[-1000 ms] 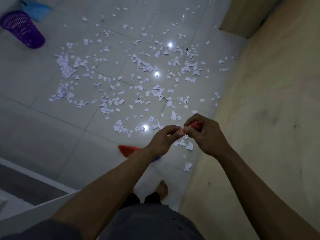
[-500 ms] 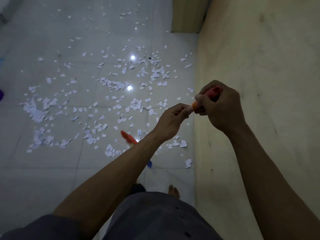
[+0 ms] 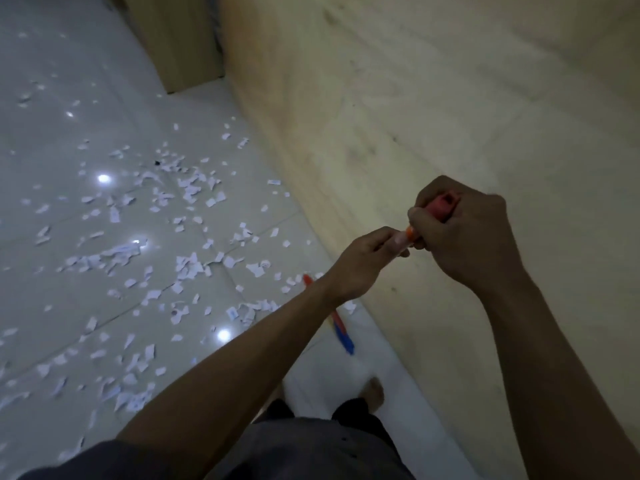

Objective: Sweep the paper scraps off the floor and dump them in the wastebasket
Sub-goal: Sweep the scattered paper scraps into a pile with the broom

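There is one view only, from the camera on my head, facing forward and steeply down, the frame tilted. My left hand point(image 3: 360, 261) and right hand point(image 3: 464, 237) sit close, just right of centre. Left of them the wide lens takes in the floor point(image 3: 41, 140); behind and right, the wall point(image 3: 450, 98) stands near.

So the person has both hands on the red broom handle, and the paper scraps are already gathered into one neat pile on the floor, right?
Not the pile. The head view shows the paper scraps scattered widely over the floor tiles, not gathered. The rest holds: the left hand and right hand both grip the red broom handle.
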